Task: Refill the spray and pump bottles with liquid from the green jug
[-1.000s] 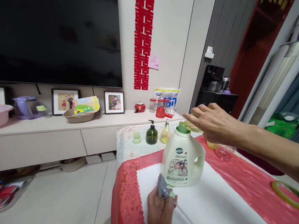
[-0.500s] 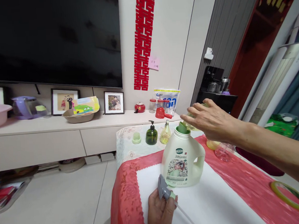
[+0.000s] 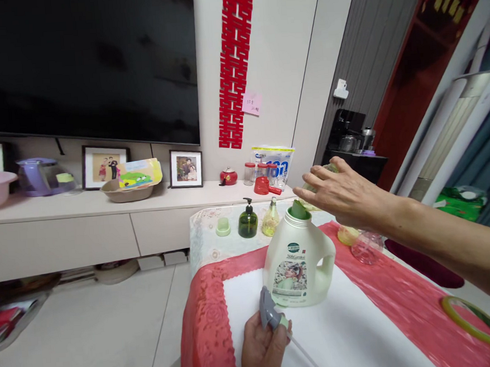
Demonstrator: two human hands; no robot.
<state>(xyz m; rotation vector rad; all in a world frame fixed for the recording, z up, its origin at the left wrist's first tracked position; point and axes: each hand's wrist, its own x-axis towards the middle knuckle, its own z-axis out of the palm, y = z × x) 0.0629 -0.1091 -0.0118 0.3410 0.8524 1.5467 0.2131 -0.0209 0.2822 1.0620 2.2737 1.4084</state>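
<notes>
My left hand (image 3: 262, 344) is closed around a grey spray trigger head (image 3: 269, 310) with a pale green collar. Its thin tube points down to the right. On the white sheet just beyond stands an uncapped pale green detergent jug (image 3: 295, 264), upright with its handle to the right. My right hand (image 3: 338, 191) reaches across beside the jug's mouth, gripping a see-through bottle (image 3: 309, 188) that is mostly hidden behind the fingers. The bottle lies tilted toward the mouth, where a green spout (image 3: 297, 209) shows. I cannot tell whether liquid flows.
Behind the jug stand a dark green pump bottle (image 3: 247, 219) and a clear bottle (image 3: 270, 218); a light green cap (image 3: 223, 226) lies to their left. A clear pinkish container (image 3: 367, 249) and a tape roll (image 3: 475, 321) are on the red cloth (image 3: 212, 309) at right.
My right hand and the bottle in it have shifted very slightly. My left hand keeps the spray trigger head in nearly the same place, and the jug has not moved.
</notes>
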